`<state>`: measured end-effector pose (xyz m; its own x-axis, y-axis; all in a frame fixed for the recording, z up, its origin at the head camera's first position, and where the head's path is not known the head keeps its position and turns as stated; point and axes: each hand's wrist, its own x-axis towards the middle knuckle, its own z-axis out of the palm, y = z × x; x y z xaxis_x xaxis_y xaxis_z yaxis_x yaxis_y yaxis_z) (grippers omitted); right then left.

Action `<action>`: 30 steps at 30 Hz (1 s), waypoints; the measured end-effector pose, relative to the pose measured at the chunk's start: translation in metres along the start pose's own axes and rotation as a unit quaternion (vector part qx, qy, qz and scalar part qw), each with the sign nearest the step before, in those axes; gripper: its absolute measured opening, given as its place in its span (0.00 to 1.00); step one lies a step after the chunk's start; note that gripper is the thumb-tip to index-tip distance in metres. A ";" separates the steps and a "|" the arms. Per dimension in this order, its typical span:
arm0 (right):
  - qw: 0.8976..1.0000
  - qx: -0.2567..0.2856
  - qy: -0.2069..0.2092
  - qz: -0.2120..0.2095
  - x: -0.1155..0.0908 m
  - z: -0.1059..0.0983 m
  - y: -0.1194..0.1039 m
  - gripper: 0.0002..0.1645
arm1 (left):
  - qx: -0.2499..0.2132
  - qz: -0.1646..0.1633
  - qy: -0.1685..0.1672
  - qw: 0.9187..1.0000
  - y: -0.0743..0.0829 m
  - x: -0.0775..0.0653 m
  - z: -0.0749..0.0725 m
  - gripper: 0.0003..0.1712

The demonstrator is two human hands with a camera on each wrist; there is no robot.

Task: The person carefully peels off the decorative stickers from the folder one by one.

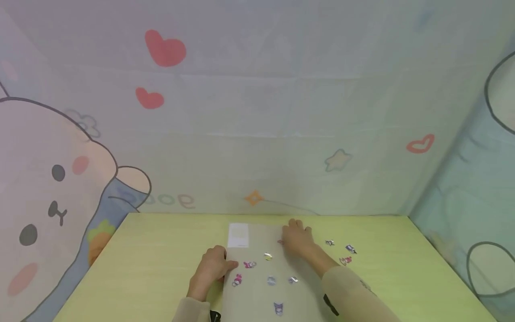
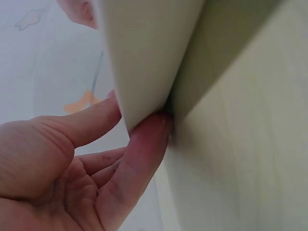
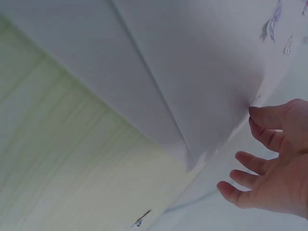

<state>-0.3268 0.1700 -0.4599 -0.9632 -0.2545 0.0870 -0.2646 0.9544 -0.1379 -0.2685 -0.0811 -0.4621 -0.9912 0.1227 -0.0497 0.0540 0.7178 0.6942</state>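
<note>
A pale box [image 1: 257,297] stands on the table, with several small cartoon stickers on its top. My left hand [image 1: 212,269] grips its left edge. In the left wrist view the thumb lies along the upper edge and a finger [image 2: 137,166] bends beneath the box's lower side. Over the box's far right part, my right hand [image 1: 297,238] pinches a small sticker [image 3: 256,100] between thumb and index finger at the surface; its other fingers spread apart. A pink-and-white sticker [image 1: 250,264] and a pink sticker [image 1: 237,280] lie closest to my left hand.
A white rectangular label [image 1: 238,235] sits at the box's far left corner. Right of the box, several loose stickers, among them a dark one [image 1: 351,248], lie on the yellowish table [image 1: 402,286]. A printed cloth [image 1: 257,107] hangs behind the table.
</note>
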 end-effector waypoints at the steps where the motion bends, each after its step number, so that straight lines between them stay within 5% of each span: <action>1: 1.000 -0.001 0.003 -0.001 0.000 0.000 0.000 0.04 | 0.001 0.000 0.000 1.000 0.000 0.000 0.000 0.14; 30: 0.993 0.035 0.092 -0.061 -0.029 -0.015 0.001 0.08 | 0.000 0.003 0.002 1.000 -0.002 0.000 0.000 0.15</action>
<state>-0.2980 0.1808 -0.4476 -0.9002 -0.3290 0.2853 -0.3882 0.9032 -0.1832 -0.2681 -0.0820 -0.4635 -0.9914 0.1235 -0.0426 0.0595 0.7173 0.6943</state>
